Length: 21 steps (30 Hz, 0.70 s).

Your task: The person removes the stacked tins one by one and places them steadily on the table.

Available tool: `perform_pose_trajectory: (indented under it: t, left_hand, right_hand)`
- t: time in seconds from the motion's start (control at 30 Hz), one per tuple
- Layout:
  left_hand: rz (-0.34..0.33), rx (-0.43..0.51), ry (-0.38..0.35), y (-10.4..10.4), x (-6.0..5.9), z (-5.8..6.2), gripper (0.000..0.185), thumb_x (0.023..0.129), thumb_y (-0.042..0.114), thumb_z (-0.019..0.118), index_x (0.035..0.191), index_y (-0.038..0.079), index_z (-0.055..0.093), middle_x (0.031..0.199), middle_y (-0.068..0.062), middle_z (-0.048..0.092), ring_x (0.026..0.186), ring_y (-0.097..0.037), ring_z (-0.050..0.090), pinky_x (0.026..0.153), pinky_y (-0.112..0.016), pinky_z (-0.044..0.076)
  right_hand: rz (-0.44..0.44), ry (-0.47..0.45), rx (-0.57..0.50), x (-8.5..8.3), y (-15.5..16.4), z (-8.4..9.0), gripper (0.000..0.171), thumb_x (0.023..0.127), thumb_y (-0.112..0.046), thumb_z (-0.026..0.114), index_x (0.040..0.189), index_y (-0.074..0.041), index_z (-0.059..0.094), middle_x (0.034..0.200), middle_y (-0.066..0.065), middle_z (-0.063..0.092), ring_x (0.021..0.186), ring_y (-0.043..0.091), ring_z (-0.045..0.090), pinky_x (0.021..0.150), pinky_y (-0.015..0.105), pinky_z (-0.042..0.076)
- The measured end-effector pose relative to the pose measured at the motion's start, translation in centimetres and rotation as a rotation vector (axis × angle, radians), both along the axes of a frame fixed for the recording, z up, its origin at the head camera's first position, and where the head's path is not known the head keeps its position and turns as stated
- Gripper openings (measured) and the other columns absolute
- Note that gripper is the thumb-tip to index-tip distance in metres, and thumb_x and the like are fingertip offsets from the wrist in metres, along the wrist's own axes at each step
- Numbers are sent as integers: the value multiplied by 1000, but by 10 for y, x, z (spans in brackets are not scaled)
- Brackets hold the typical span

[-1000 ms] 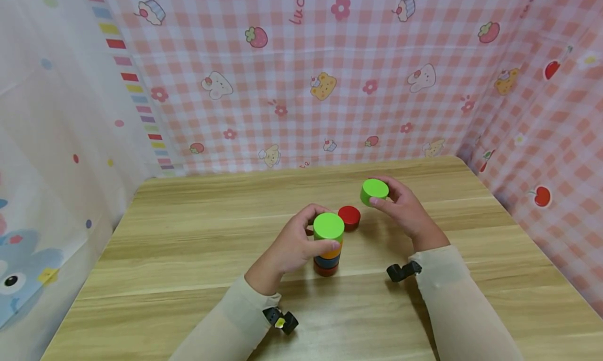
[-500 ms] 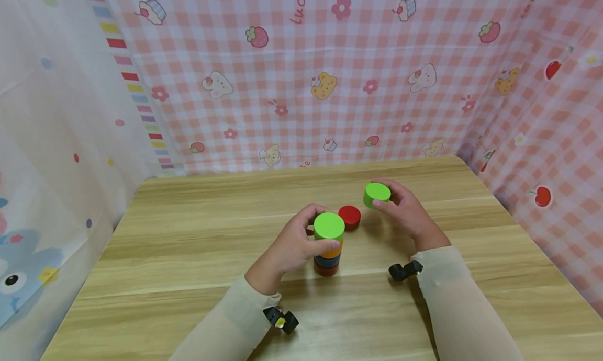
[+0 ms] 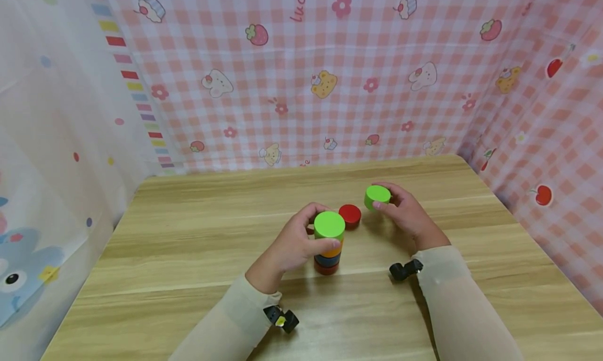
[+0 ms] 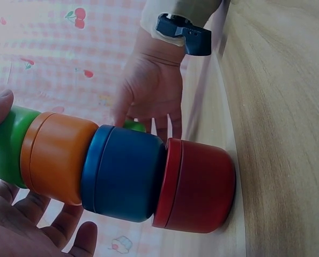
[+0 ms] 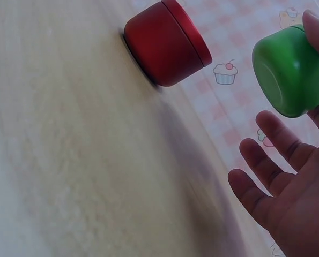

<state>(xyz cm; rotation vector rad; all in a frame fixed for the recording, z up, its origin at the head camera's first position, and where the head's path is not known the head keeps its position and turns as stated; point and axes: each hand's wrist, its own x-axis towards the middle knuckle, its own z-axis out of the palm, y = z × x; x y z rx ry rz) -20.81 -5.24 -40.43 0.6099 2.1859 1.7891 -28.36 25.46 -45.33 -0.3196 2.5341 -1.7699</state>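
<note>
Left hand (image 3: 294,243) grips the stack's (image 3: 327,246) green top; right hand (image 3: 405,209) pinches a green tin (image 3: 377,195) above the table (image 3: 188,235); a careless nudge could topple the stack.

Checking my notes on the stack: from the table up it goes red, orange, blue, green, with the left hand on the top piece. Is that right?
Not quite. The left wrist view shows the stack runs red, blue, orange, green from the table up. The left hand does grip the top green piece.
</note>
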Motion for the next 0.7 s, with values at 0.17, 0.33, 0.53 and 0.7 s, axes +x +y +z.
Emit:
perform_pose_trajectory:
  t: [0.17, 0.33, 0.53, 0.7]
  left_hand:
    - [-4, 4, 4, 0, 0, 0, 47, 90, 15, 83, 131, 14, 59, 125, -3, 64, 116, -23, 57, 102, -49, 45]
    - [-6, 7, 2, 0, -1, -1, 47, 90, 15, 83, 130, 14, 59, 125, -3, 64, 116, -23, 57, 104, -52, 44]
    - [-1, -1, -2, 0, -1, 0, 48, 89, 15, 83, 131, 15, 59, 125, -2, 64, 117, -23, 57, 104, -52, 43]
    - [-2, 2, 0, 0, -1, 0, 48, 89, 14, 83, 130, 14, 59, 125, -3, 64, 116, -23, 57, 103, -52, 44]
  right_hand:
    - [-3, -14, 9, 0, 1, -1, 55, 102, -22, 71, 152, -7, 53, 134, 5, 60, 113, 18, 56, 97, 34, 46]
    - [-3, -26, 9, -1, 2, -3, 57, 102, -22, 70, 153, -5, 50, 135, 7, 59, 113, 16, 56, 97, 31, 46]
    - [1, -37, 2, -2, 3, -5, 57, 103, -21, 70, 153, -5, 50, 135, 3, 59, 114, 12, 57, 98, 29, 45]
    - [6, -62, -13, -2, 4, -6, 56, 103, -21, 71, 153, -6, 50, 139, 8, 57, 117, 14, 55, 104, 34, 40]
